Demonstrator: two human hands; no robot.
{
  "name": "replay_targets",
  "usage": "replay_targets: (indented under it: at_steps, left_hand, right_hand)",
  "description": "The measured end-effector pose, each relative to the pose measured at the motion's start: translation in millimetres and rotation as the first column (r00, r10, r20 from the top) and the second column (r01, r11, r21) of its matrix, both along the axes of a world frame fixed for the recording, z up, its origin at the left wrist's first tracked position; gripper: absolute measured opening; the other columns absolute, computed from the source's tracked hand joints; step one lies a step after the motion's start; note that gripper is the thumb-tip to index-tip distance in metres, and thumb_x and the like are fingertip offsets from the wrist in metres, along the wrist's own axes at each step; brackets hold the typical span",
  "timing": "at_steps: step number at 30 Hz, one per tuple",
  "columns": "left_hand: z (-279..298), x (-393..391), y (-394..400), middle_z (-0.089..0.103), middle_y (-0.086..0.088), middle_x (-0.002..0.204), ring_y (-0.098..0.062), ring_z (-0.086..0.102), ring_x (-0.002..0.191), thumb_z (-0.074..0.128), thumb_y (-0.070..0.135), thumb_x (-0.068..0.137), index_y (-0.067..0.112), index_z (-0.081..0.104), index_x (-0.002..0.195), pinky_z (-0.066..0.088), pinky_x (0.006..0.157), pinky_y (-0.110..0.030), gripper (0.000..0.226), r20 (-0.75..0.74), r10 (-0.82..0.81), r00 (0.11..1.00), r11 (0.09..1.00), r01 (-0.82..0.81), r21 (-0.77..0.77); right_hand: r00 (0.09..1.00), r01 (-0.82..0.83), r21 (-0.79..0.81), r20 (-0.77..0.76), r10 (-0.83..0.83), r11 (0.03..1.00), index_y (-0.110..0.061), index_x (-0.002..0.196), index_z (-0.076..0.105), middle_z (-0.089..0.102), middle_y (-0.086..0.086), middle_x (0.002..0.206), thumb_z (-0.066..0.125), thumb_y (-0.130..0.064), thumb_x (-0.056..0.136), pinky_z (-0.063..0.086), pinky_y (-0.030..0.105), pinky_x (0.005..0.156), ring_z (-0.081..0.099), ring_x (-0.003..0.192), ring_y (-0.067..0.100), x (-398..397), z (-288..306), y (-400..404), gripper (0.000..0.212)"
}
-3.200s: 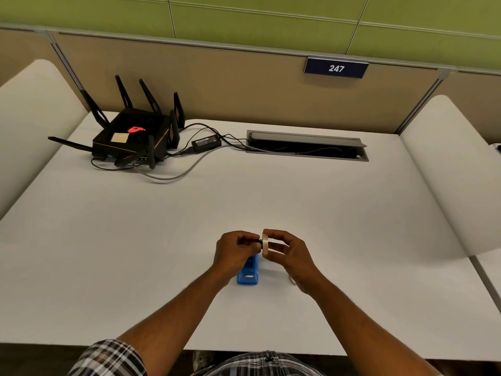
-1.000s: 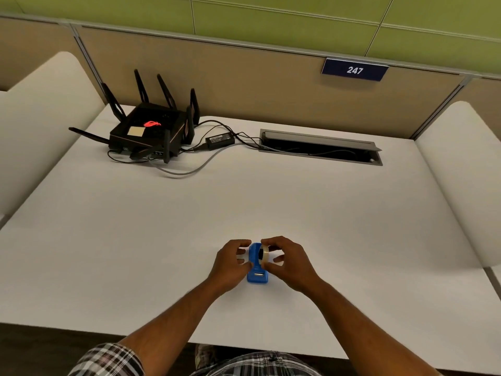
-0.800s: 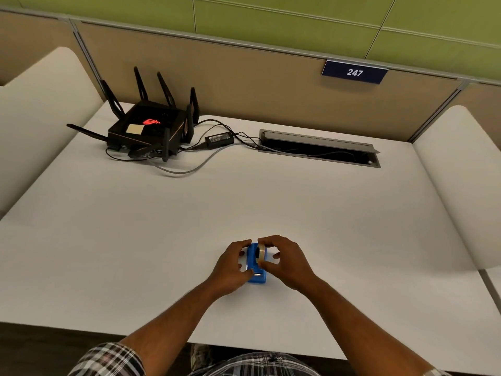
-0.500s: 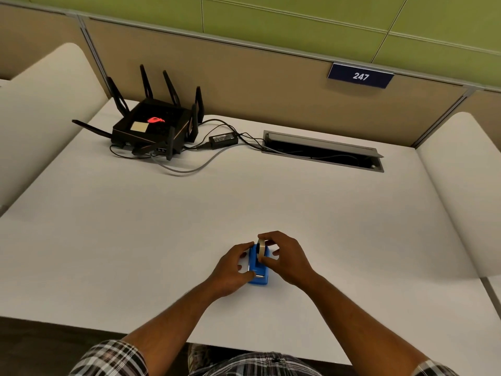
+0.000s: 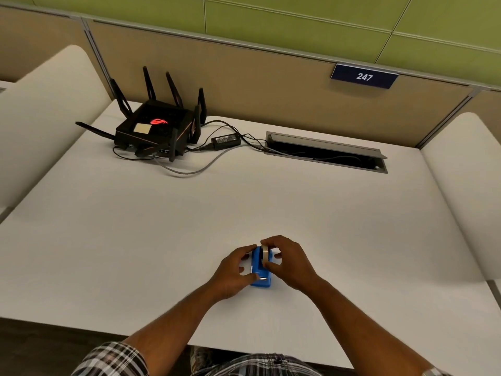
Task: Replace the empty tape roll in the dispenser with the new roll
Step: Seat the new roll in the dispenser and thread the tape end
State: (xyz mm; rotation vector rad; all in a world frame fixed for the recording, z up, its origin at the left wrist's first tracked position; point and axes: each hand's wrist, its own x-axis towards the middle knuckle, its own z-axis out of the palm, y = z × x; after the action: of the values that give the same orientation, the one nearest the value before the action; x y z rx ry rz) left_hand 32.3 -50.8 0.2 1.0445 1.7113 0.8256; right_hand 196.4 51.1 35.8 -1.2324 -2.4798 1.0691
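A small blue tape dispenser stands on the white desk near its front edge. A pale tape roll sits upright in the dispenser's top, pinched by the fingers of my right hand. My left hand grips the dispenser's left side, thumb near its front end. A small white piece shows between my left fingers and the dispenser; I cannot tell what it is. The dispenser's right side is hidden behind my right hand.
A black router with several antennas stands at the back left, its power brick and cables trailing to an open cable tray in the desk. Padded white dividers flank both sides. A partition with a "247" sign is behind.
The roll was held above the dispenser beside a black core; since then both hands have come down and the roll now sits in the dispenser. My left hand has closed on the dispenser's side.
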Motion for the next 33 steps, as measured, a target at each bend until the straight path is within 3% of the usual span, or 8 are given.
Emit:
replay_targets:
  at_steps: [7,14,17,22,33]
  left_hand:
    - [0,1,-1,0.047,0.005,0.146,-0.005,0.047,0.125,0.079,0.016,0.079,0.029,0.038,0.144,0.044,0.093,-0.017,0.078,-0.004,-0.001,1.000,1.000,0.001,0.001]
    - [2,3,-1,0.047,0.003,0.146,-0.012,0.048,0.130,0.078,0.015,0.080,0.028,0.038,0.144,0.046,0.097,-0.021,0.077,-0.015,0.001,1.000,1.000,-0.001,0.006]
    - [2,3,-1,0.046,0.003,0.146,-0.013,0.048,0.130,0.078,0.014,0.081,0.027,0.037,0.145,0.046,0.100,-0.024,0.077,-0.025,0.002,1.000,1.000,-0.002,0.001]
    - [2,5,0,0.046,0.002,0.147,-0.014,0.049,0.130,0.078,0.016,0.081,0.027,0.037,0.145,0.046,0.100,-0.024,0.077,-0.022,0.002,1.000,1.000,-0.003,-0.009]
    - [0,6,0,0.045,0.003,0.148,-0.014,0.048,0.131,0.077,0.017,0.081,0.028,0.036,0.145,0.044,0.096,-0.020,0.078,-0.024,0.011,1.000,1.000,-0.012,-0.027]
  right_hand:
    - [0.999,0.020,0.006,0.025,-0.020,1.000,-0.021,0.136,0.062,0.064,-0.001,0.136,0.082,-0.021,0.085,0.052,0.039,0.104,0.058,0.122,0.017,1,-3,-2,0.055]
    - [0.999,0.039,0.006,0.027,-0.039,0.999,-0.024,0.136,0.062,0.064,-0.003,0.138,0.083,-0.027,0.085,0.049,0.040,0.108,0.056,0.126,0.017,4,-7,-4,0.055]
    - [0.998,0.046,-0.008,0.042,-0.045,0.999,-0.026,0.136,0.061,0.064,-0.004,0.138,0.082,-0.028,0.085,0.048,0.037,0.109,0.055,0.126,0.016,5,-7,-2,0.055]
    - [0.994,-0.002,0.002,0.114,0.001,1.000,-0.026,0.138,0.059,0.063,-0.003,0.140,0.078,-0.032,0.089,0.034,0.022,0.104,0.055,0.128,0.017,5,-11,0,0.054]
    - [0.991,0.010,0.030,0.132,-0.014,1.000,-0.030,0.141,0.056,0.063,-0.006,0.141,0.076,-0.036,0.089,0.034,0.022,0.103,0.055,0.128,0.016,4,-13,-3,0.056]
